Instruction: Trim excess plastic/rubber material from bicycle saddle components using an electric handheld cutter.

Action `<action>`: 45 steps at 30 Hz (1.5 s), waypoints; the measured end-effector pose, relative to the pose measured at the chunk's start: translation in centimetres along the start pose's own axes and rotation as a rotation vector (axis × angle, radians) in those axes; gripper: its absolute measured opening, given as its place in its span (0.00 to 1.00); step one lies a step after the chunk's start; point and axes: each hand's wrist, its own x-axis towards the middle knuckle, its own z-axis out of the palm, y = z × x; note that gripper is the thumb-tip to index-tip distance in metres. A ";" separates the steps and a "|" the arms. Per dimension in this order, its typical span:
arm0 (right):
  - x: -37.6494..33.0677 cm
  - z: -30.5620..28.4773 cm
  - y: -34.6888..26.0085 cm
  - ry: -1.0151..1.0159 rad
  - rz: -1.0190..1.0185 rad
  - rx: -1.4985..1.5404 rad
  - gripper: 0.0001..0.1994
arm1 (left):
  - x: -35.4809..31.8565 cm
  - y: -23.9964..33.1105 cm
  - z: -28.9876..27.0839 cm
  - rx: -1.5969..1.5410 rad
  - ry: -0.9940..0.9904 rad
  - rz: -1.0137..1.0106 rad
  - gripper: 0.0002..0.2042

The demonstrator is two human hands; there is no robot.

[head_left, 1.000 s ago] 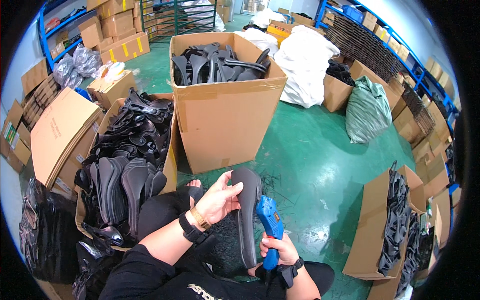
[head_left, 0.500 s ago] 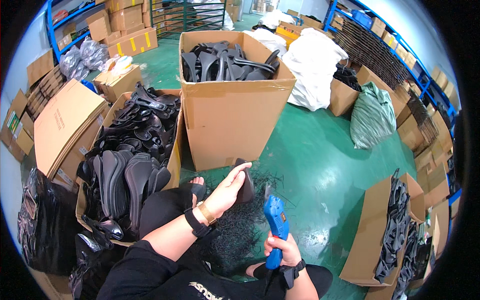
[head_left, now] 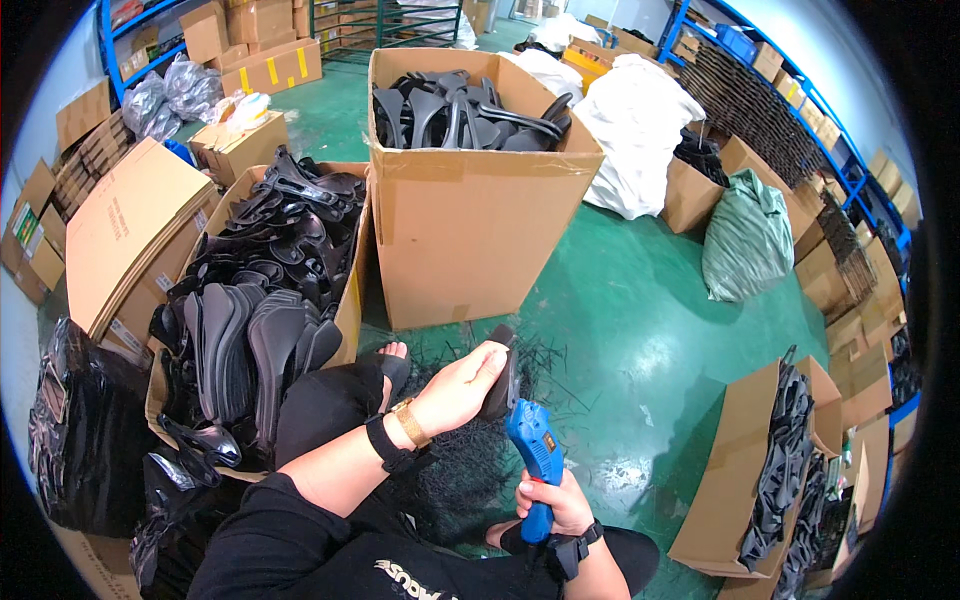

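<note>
My left hand (head_left: 458,392) is closed around a dark, elongated bicycle-saddle-shaped piece (head_left: 503,384), held raised and tilted in front of me. In my right hand (head_left: 562,503) is a blue hand-held power tool (head_left: 537,442), apparently a hot-knife cutter, gripped by its handle. The tool's front end meets the lower right edge of the piece; its blade cannot be made out there. Beneath both hands, thin black trimmings (head_left: 455,485) are heaped on the green floor.
An open carton (head_left: 470,240) filled with black saddle-shaped pieces stands ahead. Left of it, a lower carton (head_left: 352,305) holds more, some nested in stacks. Another carton (head_left: 722,470) of black parts is at right. Farther back are a green sack (head_left: 748,240) and a white sack (head_left: 635,135).
The blue tool has moved left and slightly down, from apart to against the piece's edge. The piece has turned and shifted slightly right and down in my left hand.
</note>
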 end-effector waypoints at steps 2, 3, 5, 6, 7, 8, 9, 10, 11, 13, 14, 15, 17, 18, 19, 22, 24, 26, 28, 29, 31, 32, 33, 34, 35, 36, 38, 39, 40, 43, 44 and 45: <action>0.0 -0.1 0.1 0.001 0.013 0.009 0.09 | -0.2 0.1 0.2 0.039 0.007 0.101 0.18; 0.1 -0.1 0.1 -0.014 0.003 0.025 0.09 | -0.2 0.4 0.2 0.039 0.005 0.098 0.18; 0.0 0.1 -0.3 -0.038 0.000 0.056 0.09 | -0.2 1.0 -0.1 0.009 -0.001 0.133 0.18; 0.0 0.0 -0.3 -0.041 0.001 0.054 0.09 | -0.1 1.1 -0.2 0.010 0.002 0.133 0.18; -0.1 -0.3 -0.4 -0.100 -0.006 0.048 0.09 | 0.0 1.2 -0.3 -0.007 0.007 0.108 0.18; -0.2 -0.4 -0.4 -0.158 -0.013 0.042 0.09 | 0.0 1.3 -0.3 -0.024 0.011 0.082 0.18; -0.2 -0.4 -0.2 -0.161 -0.012 0.042 0.09 | 0.0 1.3 -0.3 -0.023 0.013 0.082 0.18; -0.3 -0.4 -0.1 -0.139 0.002 0.027 0.09 | 0.1 1.3 -0.2 -0.008 0.016 0.101 0.18; -0.3 -0.4 0.1 -0.117 0.017 0.014 0.09 | 0.1 1.3 -0.2 0.007 0.017 0.120 0.18; -0.4 -0.3 0.3 -0.092 0.031 0.003 0.08 | 0.2 1.0 -0.3 0.019 0.016 0.133 0.18; -0.4 -0.3 0.3 -0.093 0.040 0.001 0.08 | 0.2 0.9 -0.3 0.030 0.016 0.146 0.17; -0.3 -0.4 0.4 -0.092 0.048 -0.001 0.08 | 0.3 0.8 -0.2 0.030 0.013 0.147 0.17; -0.2 -0.6 0.4 -0.088 0.054 -0.001 0.08 | 0.3 0.6 0.0 0.133 0.028 0.257 0.16; -0.1 -0.7 0.4 -0.105 0.054 -0.005 0.08 | 0.3 0.4 0.0 0.133 0.025 0.258 0.16; 0.0 -0.9 0.5 -0.121 0.055 -0.009 0.08 | 0.4 0.1 0.0 0.157 0.007 0.248 0.16; 0.3 -1.2 0.5 -0.152 0.053 0.042 0.08 | 0.0 -0.2 0.9 0.192 0.026 0.322 0.16; 0.7 -1.8 0.9 -0.180 0.047 0.100 0.08 | -0.2 0.0 1.1 0.202 0.060 0.405 0.15; 0.7 -2.1 1.1 -0.204 0.038 0.160 0.08 | -0.2 0.5 1.0 0.350 -0.037 0.459 0.15; 0.9 -1.9 0.6 -0.122 -0.061 0.139 0.08 | -0.4 0.2 1.2 0.389 -0.080 0.464 0.15; 0.8 -1.7 0.1 -0.076 -0.051 0.196 0.08 | -0.4 0.1 1.4 0.429 -0.118 0.470 0.14; 0.7 -1.4 -0.7 -0.026 -0.216 0.102 0.09 | -0.1 -0.8 1.5 0.376 -0.135 0.430 0.14; 0.5 -1.1 -1.4 0.066 -0.284 0.014 0.10 | -0.1 -1.2 1.6 0.323 -0.147 0.390 0.14; 0.5 -1.1 -1.6 0.094 -0.345 0.072 0.12 | -0.1 -0.9 1.9 0.320 -0.162 0.392 0.14; 0.5 -1.0 -2.0 0.106 -0.350 0.081 0.12 | -0.3 -0.6 2.3 0.380 -0.152 0.344 0.13; 0.4 -0.7 -2.5 0.140 -0.376 0.071 0.13 | -0.5 -0.3 2.8 0.442 -0.143 0.296 0.12; 0.3 -0.3 -2.6 0.173 -0.406 0.063 0.14 | -0.8 -0.1 3.2 0.491 -0.166 0.302 0.11; 1.0 -0.2 -2.4 0.148 -0.372 0.040 0.16 | -1.6 -0.3 4.5 0.749 -0.187 0.523 0.09; 1.5 -0.5 -2.1 0.156 -0.390 -0.032 0.15 | -1.9 -0.1 5.2 0.720 -0.218 0.547 0.09; 2.0 -0.6 -1.9 0.165 -0.407 -0.105 0.15 | -2.0 0.4 5.2 0.692 -0.233 0.539 0.07; 1.2 -0.5 -2.8 0.251 -0.388 -0.033 0.14 | -1.6 0.7 4.0 0.697 -0.025 0.570 0.13; 1.0 -0.7 -3.0 0.291 -0.394 0.043 0.14 | -1.5 0.6 3.2 0.699 0.149 0.669 0.15; 0.9 -1.3 -3.2 0.335 -0.405 0.040 0.14 | -1.7 1.3 2.7 0.667 0.330 0.645 0.18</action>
